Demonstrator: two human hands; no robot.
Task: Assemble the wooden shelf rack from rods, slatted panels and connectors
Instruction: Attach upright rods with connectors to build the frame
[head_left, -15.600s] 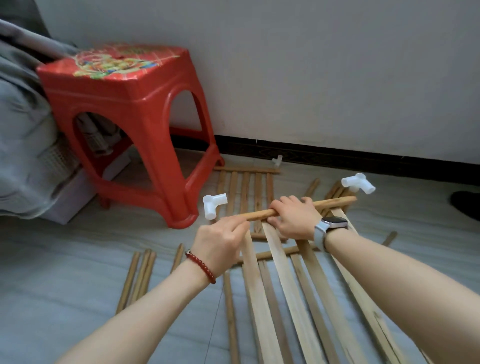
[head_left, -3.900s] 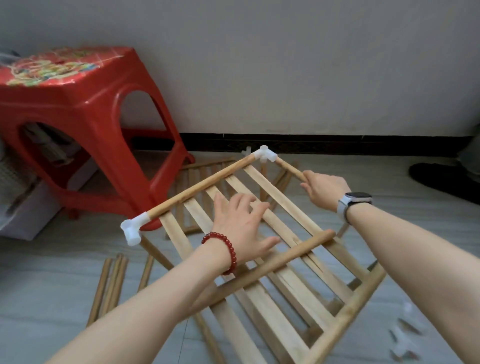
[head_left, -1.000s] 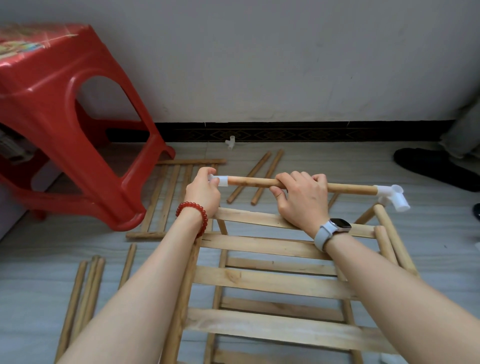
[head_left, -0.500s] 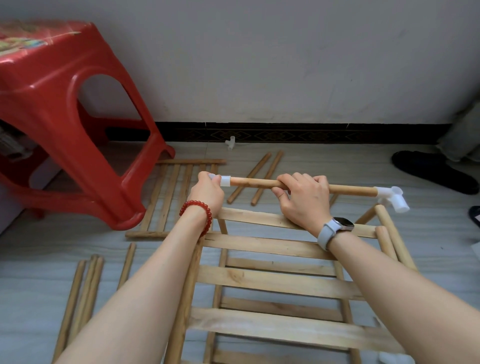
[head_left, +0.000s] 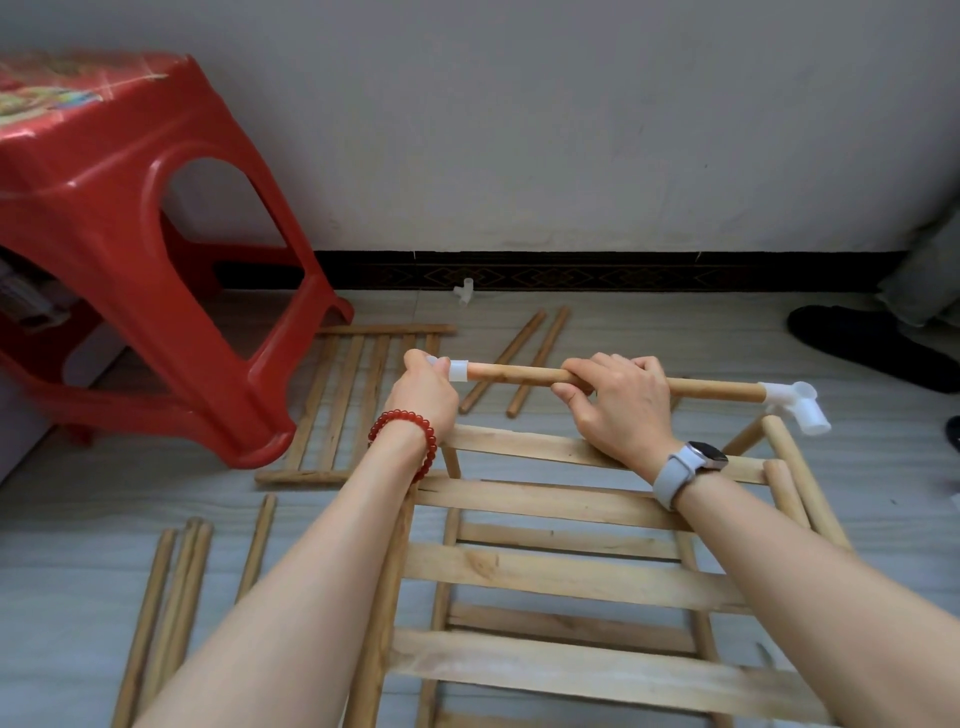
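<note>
A partly built wooden rack stands in front of me, with a slatted panel (head_left: 561, 501) on top and a second panel beneath it. Across its far end runs a wooden rod (head_left: 717, 388). My right hand (head_left: 621, 402) grips the middle of that rod from above. My left hand (head_left: 423, 392) holds the white connector (head_left: 458, 370) on the rod's left end. Another white corner connector (head_left: 792, 402) caps the right end, where an upright rod (head_left: 802, 475) meets it.
A red plastic stool (head_left: 130, 228) stands at the left. Another slatted panel (head_left: 353, 400) lies flat on the floor beside it. Loose rods (head_left: 176, 592) lie at lower left, two more rods (head_left: 519, 358) and a white connector (head_left: 464, 292) near the wall. A black shoe (head_left: 867, 343) is at right.
Almost nothing has moved over the last second; both hands keep the same hold on the rod and its left connector. Earlier I was turning the rack around.
</note>
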